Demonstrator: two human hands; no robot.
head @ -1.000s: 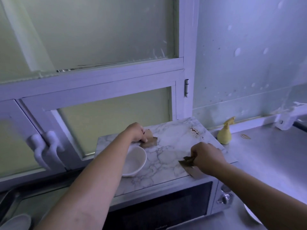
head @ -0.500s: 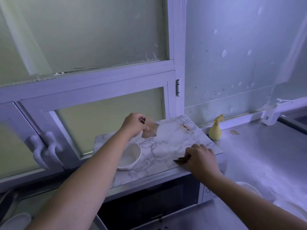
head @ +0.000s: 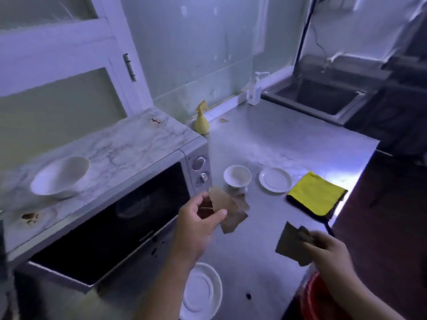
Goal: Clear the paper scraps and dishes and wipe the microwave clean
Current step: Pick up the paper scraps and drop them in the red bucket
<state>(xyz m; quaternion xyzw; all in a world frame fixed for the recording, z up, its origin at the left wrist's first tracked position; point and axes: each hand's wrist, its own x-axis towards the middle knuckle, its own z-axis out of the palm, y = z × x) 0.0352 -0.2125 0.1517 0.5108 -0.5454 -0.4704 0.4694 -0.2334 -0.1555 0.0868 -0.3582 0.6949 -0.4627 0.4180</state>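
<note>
**Paper scraps in both hands above the counter**

My left hand pinches brown paper scraps just right of the microwave door. My right hand grips a second bunch of scraps over the counter, near its right edge. A white bowl sits on the microwave's marbled top, at the left. A yellow cloth lies right of a saucer.
</note>
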